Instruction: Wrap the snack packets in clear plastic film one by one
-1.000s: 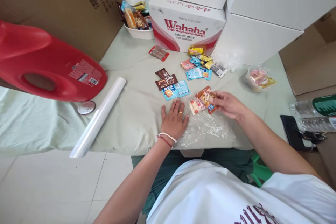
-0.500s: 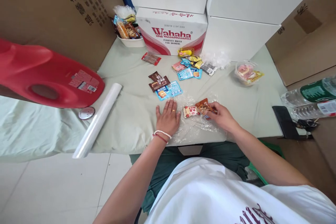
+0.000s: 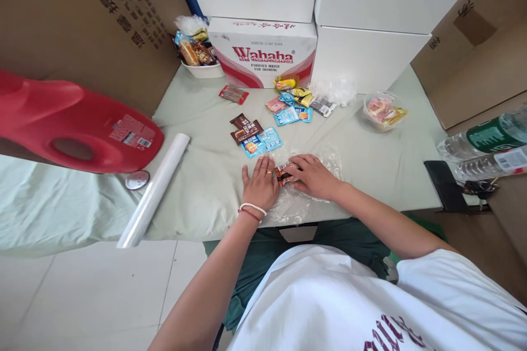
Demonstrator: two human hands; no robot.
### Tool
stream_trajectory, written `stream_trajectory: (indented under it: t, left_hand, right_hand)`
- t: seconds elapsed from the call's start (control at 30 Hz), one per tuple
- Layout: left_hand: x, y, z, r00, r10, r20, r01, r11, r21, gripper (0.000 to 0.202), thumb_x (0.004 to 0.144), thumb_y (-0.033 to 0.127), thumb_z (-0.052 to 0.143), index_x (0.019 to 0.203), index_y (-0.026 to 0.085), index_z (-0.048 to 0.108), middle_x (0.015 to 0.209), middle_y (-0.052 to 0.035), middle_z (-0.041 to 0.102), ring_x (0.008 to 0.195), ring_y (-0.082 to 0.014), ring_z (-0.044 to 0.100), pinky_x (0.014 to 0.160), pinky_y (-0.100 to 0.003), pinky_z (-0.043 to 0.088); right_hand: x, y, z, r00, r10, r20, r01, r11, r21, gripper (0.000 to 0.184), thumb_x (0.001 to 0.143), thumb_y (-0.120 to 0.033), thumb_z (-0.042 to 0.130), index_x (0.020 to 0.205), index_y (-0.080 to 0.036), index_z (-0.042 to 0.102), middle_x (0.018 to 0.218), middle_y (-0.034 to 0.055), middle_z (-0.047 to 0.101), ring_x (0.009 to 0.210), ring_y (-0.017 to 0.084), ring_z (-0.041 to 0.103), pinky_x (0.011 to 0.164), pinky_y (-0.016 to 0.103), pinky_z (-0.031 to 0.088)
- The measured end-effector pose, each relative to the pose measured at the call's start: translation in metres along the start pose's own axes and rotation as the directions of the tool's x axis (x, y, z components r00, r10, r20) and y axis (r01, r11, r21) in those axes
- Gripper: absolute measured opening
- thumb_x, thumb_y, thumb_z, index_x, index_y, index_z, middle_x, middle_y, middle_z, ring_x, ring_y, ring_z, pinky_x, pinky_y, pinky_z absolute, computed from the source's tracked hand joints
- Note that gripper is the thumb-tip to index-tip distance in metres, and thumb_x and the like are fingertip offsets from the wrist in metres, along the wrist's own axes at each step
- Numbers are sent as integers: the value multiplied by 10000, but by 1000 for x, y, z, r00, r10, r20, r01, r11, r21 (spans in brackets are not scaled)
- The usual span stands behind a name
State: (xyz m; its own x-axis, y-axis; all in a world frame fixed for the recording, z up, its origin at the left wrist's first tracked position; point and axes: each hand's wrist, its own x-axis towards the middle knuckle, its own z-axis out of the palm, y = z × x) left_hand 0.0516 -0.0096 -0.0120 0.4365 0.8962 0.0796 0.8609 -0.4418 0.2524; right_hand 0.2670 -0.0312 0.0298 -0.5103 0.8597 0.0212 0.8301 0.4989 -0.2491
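My left hand (image 3: 260, 183) lies flat and open on the pale green cloth (image 3: 206, 164), at the left edge of a clear plastic sheet (image 3: 296, 205). My right hand (image 3: 313, 175) rests palm down on small snack packets (image 3: 284, 171) that lie on that sheet, its fingers curled over them and touching the left hand's fingertips. Only an orange-brown corner of the packets shows. Just beyond the hands lie brown and blue snack packets (image 3: 255, 134).
A roll of clear film (image 3: 154, 192) and a round metal lid (image 3: 137, 179) lie left, beside a red jug (image 3: 74, 126). More packets (image 3: 294, 104), a white bowl of snacks (image 3: 197, 55), a wrapped bowl (image 3: 382, 111), a Wahaha box (image 3: 263, 52), cartons and bottles (image 3: 481, 148) surround the table.
My right hand has brought the snack packets down and left onto the plastic sheet, next to my left hand, and now covers them. The left hand has stayed put.
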Motion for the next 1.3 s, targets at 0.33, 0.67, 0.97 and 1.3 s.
stream_trajectory:
  t: [0.33,0.67,0.97,1.3]
  left_hand:
    - [2,0,2,1000,-30,9,30,1000,1,611,1065,417,285,1617,177,388,1696,-122,347,1579,-277,345,1287,-676,141]
    - [0,-3,-6,1000,-26,0,26,999,-26,601,1070,436,310,1618,203,387,1712,-171,309,1580,-284,345,1270,-668,206]
    - [-13,-41,-20,990,98,-104,-121,963,-242,499,950,266,485,1436,242,595,1723,-112,324,1599,-277,301,1276,-544,323]
    - [-60,-58,-48,852,478,214,-391,852,-348,598,812,233,556,1407,228,613,1595,-114,532,1558,-272,390,1305,-574,230]
  right_hand:
    - [-12,-6,-17,989,66,134,-53,993,-105,517,926,-237,642,1441,-238,594,1155,143,628,1093,317,495,962,433,349]
    - [-40,-3,-2,997,56,-54,-52,996,66,590,974,-396,649,1515,-209,505,1435,184,561,1317,338,496,1169,585,312]
    - [-148,-6,17,984,102,-144,-75,980,185,613,981,-467,649,1523,-217,510,1351,177,632,1280,350,543,1083,581,487]
    - [-135,-5,-6,979,65,-192,11,929,370,244,1045,-264,501,1072,-227,741,1017,115,664,1046,255,592,888,426,558]
